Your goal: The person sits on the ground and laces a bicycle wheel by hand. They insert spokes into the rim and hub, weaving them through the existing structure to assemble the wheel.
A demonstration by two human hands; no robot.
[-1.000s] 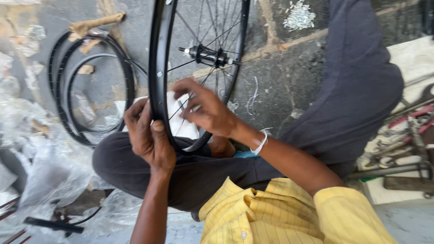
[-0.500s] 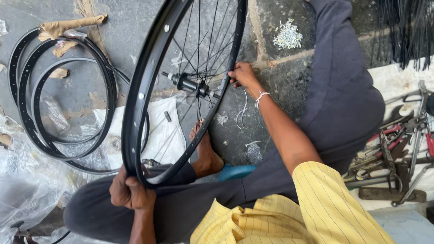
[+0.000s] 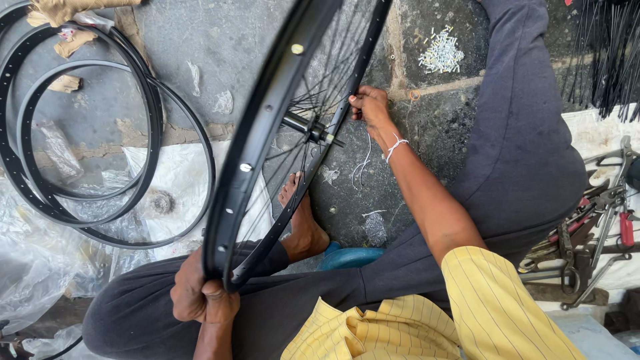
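Observation:
A black bicycle wheel rim (image 3: 267, 127) with thin spokes and a metal hub (image 3: 308, 127) stands tilted over my lap. My left hand (image 3: 200, 297) grips the rim's near bottom edge against my left knee. My right hand (image 3: 370, 107) is stretched out to the rim's far right side, fingers pinched where a spoke meets the rim. My bare foot (image 3: 300, 220) rests on the stone floor under the wheel. I sit in dark trousers and a yellow striped shirt.
Several bare black rims (image 3: 40, 193) lie at the left on clear plastic sheeting (image 3: 33, 267). A heap of small silver nipples (image 3: 440, 53) lies on the floor at the back. Loose black spokes (image 3: 607, 53) and metal hand tools (image 3: 593, 233) lie at the right.
The wheel has tilted and swung closer to the camera. My right hand moved from the hub out to the rim's right side. My left hand keeps its grip at the bottom.

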